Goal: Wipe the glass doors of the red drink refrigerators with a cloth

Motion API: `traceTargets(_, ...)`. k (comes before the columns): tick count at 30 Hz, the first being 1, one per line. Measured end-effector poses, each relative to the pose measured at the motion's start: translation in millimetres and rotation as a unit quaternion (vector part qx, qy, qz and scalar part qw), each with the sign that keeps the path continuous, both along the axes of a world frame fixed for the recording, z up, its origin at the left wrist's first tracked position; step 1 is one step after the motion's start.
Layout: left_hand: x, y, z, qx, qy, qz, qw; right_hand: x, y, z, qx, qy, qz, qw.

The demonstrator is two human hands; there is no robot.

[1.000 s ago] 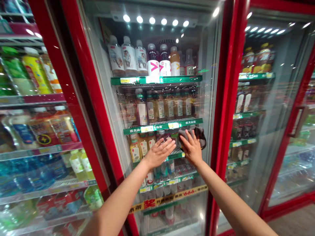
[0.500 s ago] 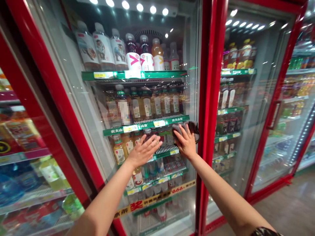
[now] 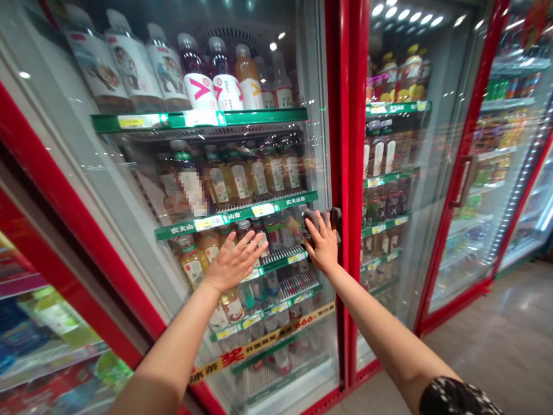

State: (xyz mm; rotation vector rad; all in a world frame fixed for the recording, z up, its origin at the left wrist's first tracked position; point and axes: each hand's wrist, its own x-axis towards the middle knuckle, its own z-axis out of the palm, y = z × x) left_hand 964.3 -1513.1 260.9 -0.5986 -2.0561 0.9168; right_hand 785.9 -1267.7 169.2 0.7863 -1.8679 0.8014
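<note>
Under my right hand (image 3: 322,242) is a dark grey cloth (image 3: 337,223), pressed against the glass door (image 3: 127,173) of a drinks fridge, close to its right red frame. The fingers of that hand are spread over the cloth, which bunches out past the fingertips. My left hand (image 3: 235,259) is empty, its fingers stretched out and apart, at the same glass further left. Whether its palm touches the glass I cannot tell. Behind the glass, bottles (image 3: 259,176) line the shelves, and a yellow strip with red characters (image 3: 263,343) crosses the door lower down.
A red door frame (image 3: 349,190) stands right of my right hand. Beyond it is another fridge door with a red handle (image 3: 462,181). More drinks shelves (image 3: 56,363) show at the lower left. Grey floor (image 3: 488,340) lies at the lower right.
The view has shifted, so the fridge sits further left and looks closer. My right hand with the cloth is nearer the door's right frame. My left hand stays open at the glass.
</note>
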Motion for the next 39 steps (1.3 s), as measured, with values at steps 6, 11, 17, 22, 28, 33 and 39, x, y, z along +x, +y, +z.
traceTargets(6, -1.9, -0.3, -1.5, -0.005, -0.005, 0.017, 1.0, 27.2, 4.0, -120.7, 0.005, -0.098, -0.043, 0.994)
traceTargets(11, -3.6, 1.7, -1.1, -0.015, 0.016, 0.009, 1.0, 20.0, 4.3, -121.7, -0.003, -0.089, -0.008, 0.996)
traceTargets(17, -4.2, 1.1, -2.3, -0.01, 0.003, 0.007, 1.0, 32.9, -20.3, -94.5, -0.018, -0.07, 0.012, 0.997)
traceTargets(22, -3.8, 0.6, -2.7, -0.015, 0.005, 0.006, 1.0, 50.8, -6.4, -147.3, 0.079, -0.047, 0.081, 0.993)
traceTargets(28, -3.1, 0.8, -3.6, -0.022, 0.006, 0.015, 1.0, 38.3, -22.4, -114.6, -0.083, -0.093, 0.002, 0.992)
traceTargets(33, -2.3, 1.7, -5.6, -0.017, -0.004, 0.025, 1.0, 75.2, -40.8, -129.8, 0.067, -0.043, 0.075, 0.994)
traceTargets(39, 1.8, 2.3, -6.8, 0.001, -0.037, 0.043, 0.998, 58.3, -25.6, -135.7, -0.016, -0.05, 0.049, 0.997)
